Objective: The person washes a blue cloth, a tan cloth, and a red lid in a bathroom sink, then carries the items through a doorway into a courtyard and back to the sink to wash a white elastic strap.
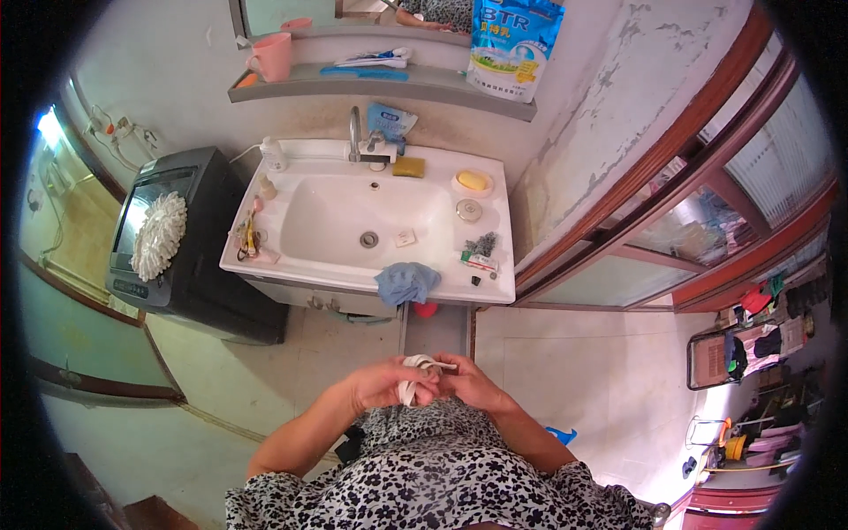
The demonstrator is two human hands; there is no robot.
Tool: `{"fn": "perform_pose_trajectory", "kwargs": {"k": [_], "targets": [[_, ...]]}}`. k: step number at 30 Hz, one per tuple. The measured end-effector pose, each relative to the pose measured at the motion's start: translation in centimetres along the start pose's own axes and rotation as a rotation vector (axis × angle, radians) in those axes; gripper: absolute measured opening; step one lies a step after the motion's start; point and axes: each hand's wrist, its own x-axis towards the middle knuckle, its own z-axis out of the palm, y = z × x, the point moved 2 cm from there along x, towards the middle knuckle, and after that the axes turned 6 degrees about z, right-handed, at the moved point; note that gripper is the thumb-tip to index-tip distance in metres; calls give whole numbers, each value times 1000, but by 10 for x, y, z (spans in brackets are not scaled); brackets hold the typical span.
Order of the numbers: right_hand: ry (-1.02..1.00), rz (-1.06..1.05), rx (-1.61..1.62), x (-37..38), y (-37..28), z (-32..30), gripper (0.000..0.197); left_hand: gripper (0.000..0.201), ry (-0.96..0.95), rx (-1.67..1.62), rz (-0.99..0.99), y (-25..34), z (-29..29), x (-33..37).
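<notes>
Close in front of my body, both hands meet over a white strip [407,392] that looks like soft cloth or tape. My left hand [387,382] is closed around it, and one end hangs below the fingers. My right hand [470,385] pinches the strip's other side, where a thin white end sticks out. Something small and brownish shows within the white loop, too small to make out. Beyond the hands stands a white washbasin [331,163], with a blue cloth [407,283] draped over its front edge.
A chrome faucet [355,132], yellow sponge [408,167] and soap [472,180] sit on the basin. Left of it, a white mop head [159,236] lies on a dark washing machine [203,247]. A shelf [433,91] above holds a pink cup [272,58] and a blue-white pouch [514,49].
</notes>
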Motion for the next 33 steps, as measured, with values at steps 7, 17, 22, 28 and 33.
{"fn": "perform_pose_trajectory", "kwargs": {"k": [7, 17, 22, 28, 33], "targets": [[-78, -47, 206, 11, -2, 10, 16, 21, 236, 211, 305, 5, -9, -9], [352, -243, -204, 10, -30, 31, 17, 28, 337, 552, 481, 7, -16, -7], [433, -421, -238, 17, -29, 32, 19, 34, 366, 594, 577, -3, -2, -5], [465, -561, -613, 18, -51, 23, 18, 32, 318, 933, 292, 0, -35, -3], [183, -360, -651, 38, -65, 27, 17, 32, -95, 1171, 389, -15, -34, 4]]}}
